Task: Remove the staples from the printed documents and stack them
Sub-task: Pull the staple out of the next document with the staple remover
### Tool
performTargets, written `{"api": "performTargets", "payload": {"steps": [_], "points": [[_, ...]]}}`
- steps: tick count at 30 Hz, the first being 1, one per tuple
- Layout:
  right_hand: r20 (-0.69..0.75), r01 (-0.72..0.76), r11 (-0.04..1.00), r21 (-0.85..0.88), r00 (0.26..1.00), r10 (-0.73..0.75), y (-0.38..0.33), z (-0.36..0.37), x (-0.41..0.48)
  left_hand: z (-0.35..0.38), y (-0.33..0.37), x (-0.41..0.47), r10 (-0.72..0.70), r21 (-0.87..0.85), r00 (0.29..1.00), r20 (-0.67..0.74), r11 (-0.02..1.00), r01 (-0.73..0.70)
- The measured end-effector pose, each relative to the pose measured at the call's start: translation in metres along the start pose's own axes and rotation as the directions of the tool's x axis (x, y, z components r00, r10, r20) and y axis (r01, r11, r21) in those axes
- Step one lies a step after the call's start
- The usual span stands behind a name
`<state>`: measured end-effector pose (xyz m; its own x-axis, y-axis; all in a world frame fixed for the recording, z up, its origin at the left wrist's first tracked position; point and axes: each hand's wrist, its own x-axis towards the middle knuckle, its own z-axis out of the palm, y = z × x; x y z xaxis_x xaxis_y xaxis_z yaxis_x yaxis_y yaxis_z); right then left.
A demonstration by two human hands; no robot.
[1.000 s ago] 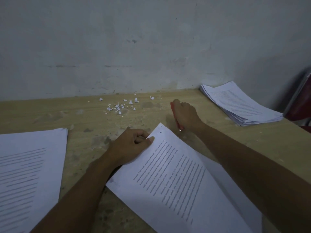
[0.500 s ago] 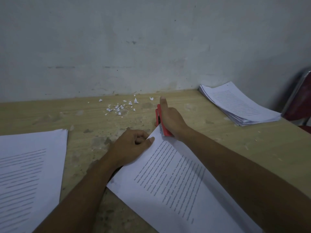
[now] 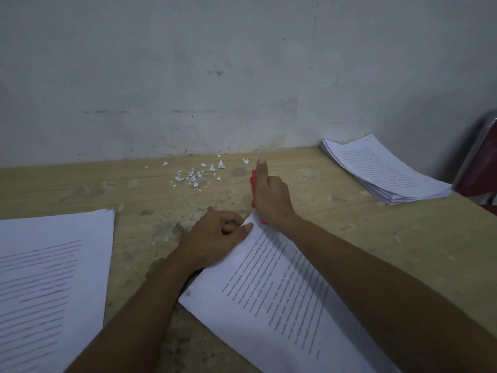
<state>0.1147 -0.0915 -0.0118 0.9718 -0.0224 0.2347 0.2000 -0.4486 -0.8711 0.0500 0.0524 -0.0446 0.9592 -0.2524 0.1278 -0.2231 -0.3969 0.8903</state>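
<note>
The document lies slantwise on the table, its top corner pointing away from the person and sitting between the two hands. The left hand is at that corner from the left: its fingers are curled under and its thumb lies flat on the paper's edge, so it seems to pinch the corner. The right hand is just beyond the corner, closed round a red tool, with the thumb stretched straight along it toward the wall. The tool's near end touches the document's corner, just beside the left thumb.

Most of the tool is covered by the right hand; only a red strip on its left side and a bit below the palm show, so its jaws cannot be made out. The staple itself is hidden — or too small to see. The right forearm crosses the document's right side, and the bottom edge of the view cuts off its lower part. The print is too blurred to read.

Left sheets lie well apart, cut off at the view's edge. A right stack rests at the far corner beside a chair. Paper scraps are scattered near the wall — beyond the left hand.
</note>
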Motion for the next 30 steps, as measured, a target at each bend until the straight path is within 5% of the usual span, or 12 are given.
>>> {"api": "performTargets", "payload": {"steps": [3,10,13,19,30], "points": [[-0.051,0.011,0.998,0.062,0.999,-0.008,0.003,0.0,-0.002,0.0,0.001,-0.001,-0.009,-0.006,1.0,-0.004,1.0,0.009],[0.12,-0.062,0.995,0.077,0.991,0.053,0.005,-0.039,0.015,-0.001,0.007,-0.003,-0.035,-0.08,0.999,-0.007,0.996,0.034],[0.081,-0.013,0.983,-0.184,0.996,0.029,0.013,-0.063,0.019,-0.002,0.01,-0.004,-0.033,-0.09,0.999,-0.006,0.995,0.033],[0.124,0.082,0.686,-0.723,0.992,0.012,0.051,-0.091,0.023,-0.001,0.011,-0.004,-0.022,-0.099,1.0,-0.021,0.995,0.019],[0.135,0.256,0.416,-0.873,0.945,-0.299,0.074,-0.084,0.011,0.0,0.004,-0.002,0.041,-0.025,0.997,-0.069,0.999,-0.043]]}}
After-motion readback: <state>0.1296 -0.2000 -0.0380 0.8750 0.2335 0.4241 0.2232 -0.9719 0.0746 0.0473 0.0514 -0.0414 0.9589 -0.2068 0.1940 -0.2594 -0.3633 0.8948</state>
